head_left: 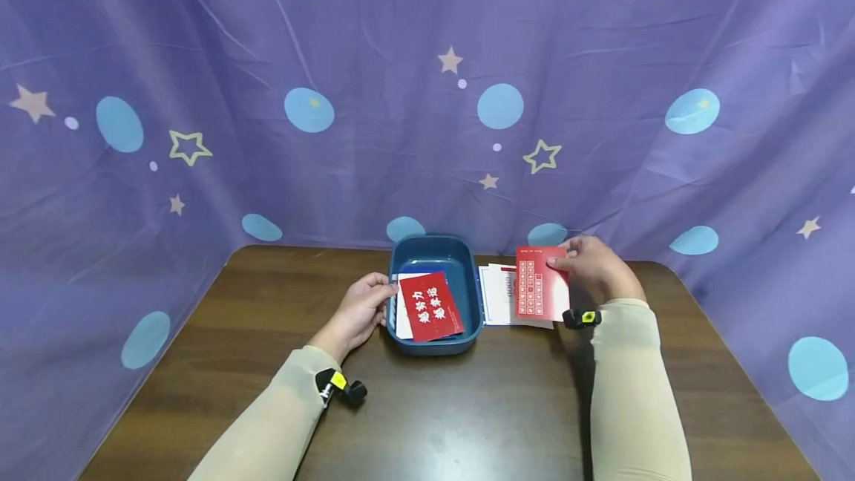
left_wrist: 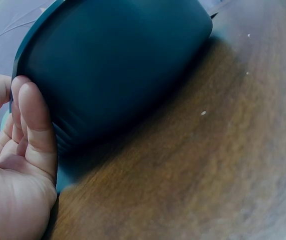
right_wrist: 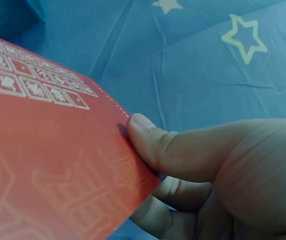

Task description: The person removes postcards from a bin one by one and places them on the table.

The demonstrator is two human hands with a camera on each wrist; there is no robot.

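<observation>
A dark blue plastic bin (head_left: 435, 348) stands on the table, with a red card (head_left: 434, 310) bearing white characters lying over white and blue cards inside it. My left hand (head_left: 361, 310) grips the bin's left rim, thumb over the edge and fingers along the outer wall. In the left wrist view the bin's side (left_wrist: 117, 65) fills the upper part beside that hand (left_wrist: 22, 145). My right hand (head_left: 594, 267) pinches a red card (head_left: 541, 295) with rows of small printed boxes by its upper right edge. In the right wrist view the thumb (right_wrist: 173, 147) presses on this card (right_wrist: 57, 145).
White cards (head_left: 496, 299) with blue edges lie on the table right of the bin, partly hidden by the held card. The brown wooden table (head_left: 454, 421) meets a purple curtain (head_left: 401, 43) with stars and dots along its back edge.
</observation>
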